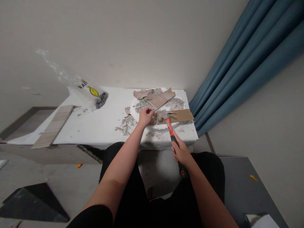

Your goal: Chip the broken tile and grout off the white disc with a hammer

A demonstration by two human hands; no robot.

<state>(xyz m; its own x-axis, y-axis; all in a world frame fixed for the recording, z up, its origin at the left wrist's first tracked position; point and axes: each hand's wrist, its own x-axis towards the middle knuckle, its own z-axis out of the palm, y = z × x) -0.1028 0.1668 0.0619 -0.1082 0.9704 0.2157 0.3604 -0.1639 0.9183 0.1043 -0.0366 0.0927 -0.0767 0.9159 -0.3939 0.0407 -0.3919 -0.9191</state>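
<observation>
My right hand [180,150] is wrapped round the black grip of a hammer [169,127] with a red neck. The hammer's head rests over or just above a dusty brown cardboard strip [184,116], where it blends with grey crumbs. Left of the head, my left hand [146,116] has its fingers pinched together; anything between them is too small to make out. Beneath lies a round white plate [133,106] bearing grey rubble [177,104], a tilted cardboard piece [162,98] and torn brown sheets [146,94].
Crumbs and small sticks [127,124] lie left of the plate on the white-covered table [102,126]. A clear plastic bag [89,91] stands farther left, near a long cardboard strip [54,126]. Blue curtains [237,66] hang at the right. A black angular object [33,202] sits on the floor.
</observation>
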